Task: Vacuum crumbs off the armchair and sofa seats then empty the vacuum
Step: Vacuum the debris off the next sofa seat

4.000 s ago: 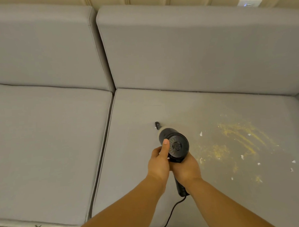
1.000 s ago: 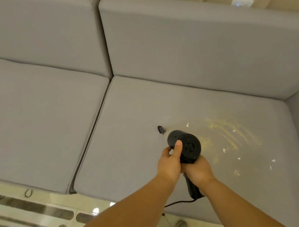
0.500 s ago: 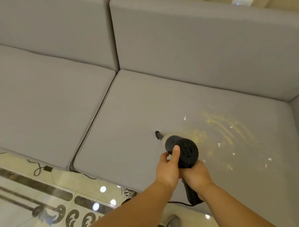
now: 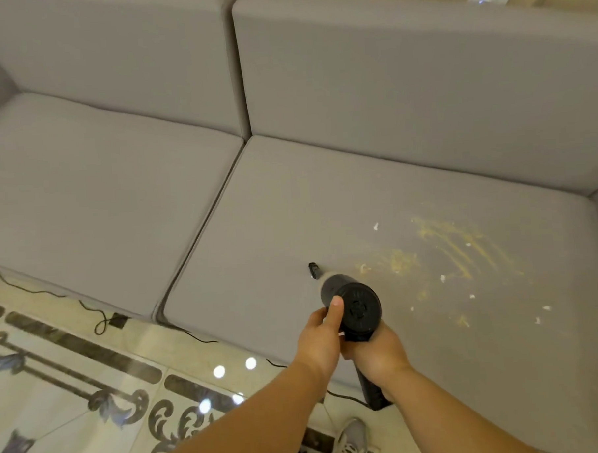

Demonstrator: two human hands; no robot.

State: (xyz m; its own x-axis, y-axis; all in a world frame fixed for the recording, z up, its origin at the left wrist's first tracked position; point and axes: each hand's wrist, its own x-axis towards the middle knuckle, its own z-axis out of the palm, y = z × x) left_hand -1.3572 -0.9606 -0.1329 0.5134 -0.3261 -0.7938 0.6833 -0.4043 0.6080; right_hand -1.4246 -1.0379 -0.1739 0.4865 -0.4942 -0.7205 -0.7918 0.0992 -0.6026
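A black handheld vacuum (image 4: 357, 307) points away from me over the right seat cushion (image 4: 275, 254) of the grey sofa. Its thin nozzle tip (image 4: 313, 269) sits low over bare fabric, left of the mess. My right hand (image 4: 375, 355) grips the handle from below. My left hand (image 4: 321, 335) holds the body's left side, thumb lying up against the round rear cap. Yellow crumbs (image 4: 442, 247) and small white bits (image 4: 443, 278) are strewn over the right half of this cushion.
The left seat cushion (image 4: 94, 197) shows no crumbs. Grey back cushions (image 4: 404, 84) rise behind. A black cord (image 4: 99, 320) with a plug block trails over the patterned glossy floor (image 4: 75, 390) along the sofa front. My shoe (image 4: 351, 443) stands below.
My view has swung left and pulled back, bringing more floor and the left cushion into sight. The vacuum and both hands keep the same grip, the nozzle staying left of the crumbs.
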